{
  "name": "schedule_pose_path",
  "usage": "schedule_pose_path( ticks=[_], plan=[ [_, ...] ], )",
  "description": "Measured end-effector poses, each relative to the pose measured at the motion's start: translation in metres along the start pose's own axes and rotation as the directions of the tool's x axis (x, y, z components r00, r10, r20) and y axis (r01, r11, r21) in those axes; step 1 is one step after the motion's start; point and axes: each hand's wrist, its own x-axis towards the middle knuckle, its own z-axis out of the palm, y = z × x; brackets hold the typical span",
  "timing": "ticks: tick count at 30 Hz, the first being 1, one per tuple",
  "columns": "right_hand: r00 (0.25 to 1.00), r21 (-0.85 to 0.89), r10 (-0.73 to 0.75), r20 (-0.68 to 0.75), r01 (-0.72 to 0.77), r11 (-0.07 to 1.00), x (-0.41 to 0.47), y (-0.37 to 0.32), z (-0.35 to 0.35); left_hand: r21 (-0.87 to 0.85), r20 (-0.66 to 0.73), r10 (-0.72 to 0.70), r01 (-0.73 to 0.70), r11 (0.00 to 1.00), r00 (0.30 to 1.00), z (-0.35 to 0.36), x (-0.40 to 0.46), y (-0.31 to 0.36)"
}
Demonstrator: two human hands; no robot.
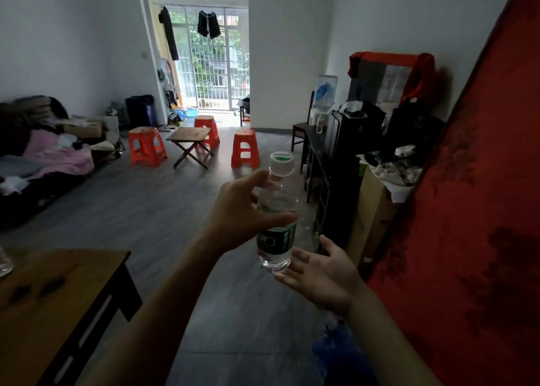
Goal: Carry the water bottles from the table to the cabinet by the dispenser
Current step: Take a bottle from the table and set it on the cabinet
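The two bare forearms are reaching forward from the bottom edge, nearest the camera. The left hand [242, 210] is holding a water bottle [277, 219] upright in mid-air over the grey floor [163, 210]; its grip is wrapping the upper body of the bottle, the thumb lying across the front just above the green label and the fingers curling behind the shoulder below the white cap [281, 163]. The right hand [321, 277] is lying open, palm up and fingers spread, just under and beside the bottle's base; whether it is touching the base is hard to tell. At the lower left, a wooden surface [58, 298] is being cut off by the frame edge, and a clear object [4, 261] at its far-left edge is showing only a sliver, too little to name. Along the right wall, well beyond the hands, a dark cabinet [317, 163] is standing by a water dispenser [325, 96], with another small bottle [320, 124] on its top. A red cloth [467, 210] is filling the right edge and hiding whatever is behind it. Orange stools [146, 146] are surrounding a small folding table [191, 140] further back.
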Motion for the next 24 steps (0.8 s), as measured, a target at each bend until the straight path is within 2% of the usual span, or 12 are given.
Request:
schedule_pose_path(
  ticks=[9,24],
  plan=[
    [1.000,-0.030,0.013,0.026,-0.012,0.999,0.156,-0.100,0.023,0.083,0.002,0.014,-0.014,0.996,1.000,0.009,0.143,-0.106],
    [0.999,-0.055,0.036,0.005,-0.036,0.998,0.359,-0.256,0.029,0.060,0.000,-0.023,0.023,0.998,1.000,0.049,0.348,-0.243]
  ],
)
